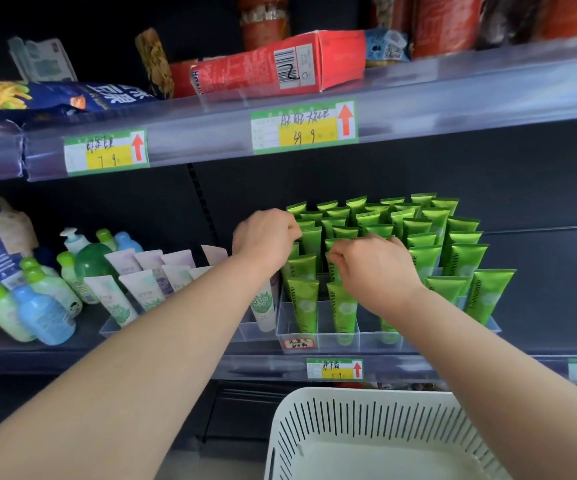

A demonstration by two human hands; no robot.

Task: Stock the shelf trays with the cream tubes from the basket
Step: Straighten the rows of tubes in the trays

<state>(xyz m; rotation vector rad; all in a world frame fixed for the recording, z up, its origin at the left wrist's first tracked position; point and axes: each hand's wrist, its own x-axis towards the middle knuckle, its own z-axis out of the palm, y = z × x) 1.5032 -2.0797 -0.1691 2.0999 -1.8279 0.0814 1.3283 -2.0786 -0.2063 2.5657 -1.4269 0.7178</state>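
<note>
Our left hand (266,237) and right hand (375,268) reach into the clear tray (370,336) on the shelf (539,289), where the green cream tubes (429,237) stand upright in rows. Each hand's curled fingers pinch a tube's top edge. The white basket (349,427) sits below the shelf.

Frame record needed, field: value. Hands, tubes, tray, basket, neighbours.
green tubes: upright in rows, crimped ends up
clear tray: divided, on the middle shelf, holds them
left hand: fingers curled at the tube tops, grip hidden
right hand: same, just right of it
basket: white, slotted, below the shelf; visible part shows no tubes
neighbours: pale tubes and bottles to the left
</note>
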